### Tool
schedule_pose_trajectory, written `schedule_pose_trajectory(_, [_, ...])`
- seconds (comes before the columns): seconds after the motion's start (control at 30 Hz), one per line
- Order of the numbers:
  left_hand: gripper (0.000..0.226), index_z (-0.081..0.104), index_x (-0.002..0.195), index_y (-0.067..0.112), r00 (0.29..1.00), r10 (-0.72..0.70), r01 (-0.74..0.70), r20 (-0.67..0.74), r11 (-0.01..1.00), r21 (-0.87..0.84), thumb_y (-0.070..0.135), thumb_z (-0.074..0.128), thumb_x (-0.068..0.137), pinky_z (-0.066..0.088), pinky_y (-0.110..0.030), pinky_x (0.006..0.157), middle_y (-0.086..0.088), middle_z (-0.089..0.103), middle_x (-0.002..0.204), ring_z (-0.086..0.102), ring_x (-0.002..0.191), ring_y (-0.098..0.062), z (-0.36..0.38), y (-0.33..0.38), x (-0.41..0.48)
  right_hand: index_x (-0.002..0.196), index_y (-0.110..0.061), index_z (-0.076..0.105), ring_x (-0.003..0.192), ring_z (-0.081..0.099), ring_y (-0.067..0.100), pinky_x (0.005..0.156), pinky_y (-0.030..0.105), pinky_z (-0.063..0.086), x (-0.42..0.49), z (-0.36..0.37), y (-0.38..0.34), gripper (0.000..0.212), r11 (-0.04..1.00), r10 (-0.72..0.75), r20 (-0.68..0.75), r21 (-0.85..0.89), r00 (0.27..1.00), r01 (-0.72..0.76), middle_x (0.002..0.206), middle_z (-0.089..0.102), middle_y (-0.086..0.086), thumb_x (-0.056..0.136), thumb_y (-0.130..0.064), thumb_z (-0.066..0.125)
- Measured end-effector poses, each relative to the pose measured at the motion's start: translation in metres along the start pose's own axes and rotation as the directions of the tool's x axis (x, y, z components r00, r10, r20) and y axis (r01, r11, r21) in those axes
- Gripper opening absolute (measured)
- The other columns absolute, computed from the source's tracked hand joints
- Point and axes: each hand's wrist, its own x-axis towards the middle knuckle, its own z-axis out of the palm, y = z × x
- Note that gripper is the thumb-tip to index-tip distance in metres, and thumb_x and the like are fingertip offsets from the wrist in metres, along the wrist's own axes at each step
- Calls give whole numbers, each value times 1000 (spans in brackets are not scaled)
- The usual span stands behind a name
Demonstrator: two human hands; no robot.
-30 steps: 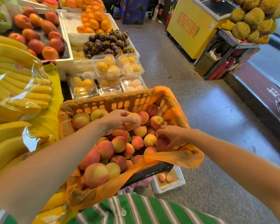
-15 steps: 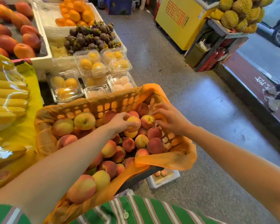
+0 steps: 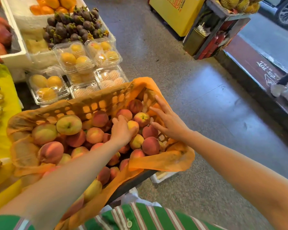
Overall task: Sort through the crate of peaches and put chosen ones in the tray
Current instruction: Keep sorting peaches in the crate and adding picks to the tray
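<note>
Peaches point(image 3: 95, 135), round red-and-yellow fruit, fill a dark plastic lattice crate point(image 3: 131, 184) lined with a thin orange sheet point(image 3: 165, 161). The sheet drapes over the rims and hides most of the walls. The left hand point(image 3: 121, 131) curls round one small yellow-blushed peach point(image 3: 133, 126) near the heap's far right corner, its fingertips hidden behind the fruit. The right hand point(image 3: 170, 124) is spread, fingers straight, over the crate's right corner. Whether it touches the sheet cannot be told. Under the crate's near right edge, only a corner of a white foam tray point(image 3: 161, 175) shows, its contents hidden.
</note>
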Motion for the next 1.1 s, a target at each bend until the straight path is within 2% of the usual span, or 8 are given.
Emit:
schedule_pose_trajectory(0.23, [58,37,136,10,977,181,-202,110,955,219,42,56,92,45,-46,92,-19,39,129,48,113,-40,-10,-11,-8,139,-18,49,148,16,24,115,43,31,0,-4,-3,52,1000,3,12,22,1000,-3,164,-2,2,94,-43,53])
schedule_pose_trajectory(0.33, [61,34,140,11,966,189,-230,175,938,260,41,58,92,47,-43,90,-17,40,129,49,112,-36,-23,-12,-15,137,-22,50,149,8,26,118,48,22,0,-9,-6,49,1000,20,16,-6,1000,-20,164,2,2,94,-45,52])
schedule_pose_trajectory(0.43, [45,50,128,14,950,228,-286,215,911,296,40,58,91,47,-39,84,-10,53,118,55,106,-28,-51,-13,-24,134,-28,53,150,0,25,117,47,9,6,-17,-20,47,999,-4,-15,-35,1000,3,163,10,-1,92,-51,49])
schedule_pose_trajectory(0.53, [25,66,107,21,931,231,-311,283,907,283,38,62,89,50,-37,82,0,65,104,61,96,-18,-89,-19,-39,127,-23,61,140,31,23,115,42,25,21,-25,-50,43,989,-124,0,85,992,123,150,41,3,91,-46,53])
schedule_pose_trajectory(0.63, [17,70,94,22,883,108,-228,458,949,216,36,68,86,53,-33,79,4,68,94,63,88,-14,-129,-33,-60,121,-14,64,111,60,17,92,24,48,32,-27,-92,32,930,-194,188,347,963,120,120,66,2,95,-30,59])
schedule_pose_trajectory(0.77, [26,73,98,18,737,-123,-145,664,932,333,35,77,78,50,-26,62,5,67,83,61,77,-12,-163,-52,-96,126,-19,61,109,60,7,91,18,48,35,-10,-142,37,908,-275,562,419,780,18,120,64,-7,93,-36,61])
schedule_pose_trajectory(0.87, [25,71,92,31,727,-96,-197,680,919,340,43,80,72,54,-35,79,9,67,94,61,92,-14,-171,-63,-118,129,-18,57,104,58,2,87,17,47,33,13,-167,39,909,-309,671,416,674,3,121,61,-7,93,-32,63])
schedule_pose_trajectory(1.1, [82,49,129,41,799,-27,-449,601,638,625,76,70,58,38,-43,99,2,31,121,28,112,-19,-154,-84,-147,137,-17,44,118,54,19,95,32,49,39,38,-195,55,899,-270,499,436,824,31,136,51,4,89,-29,68])
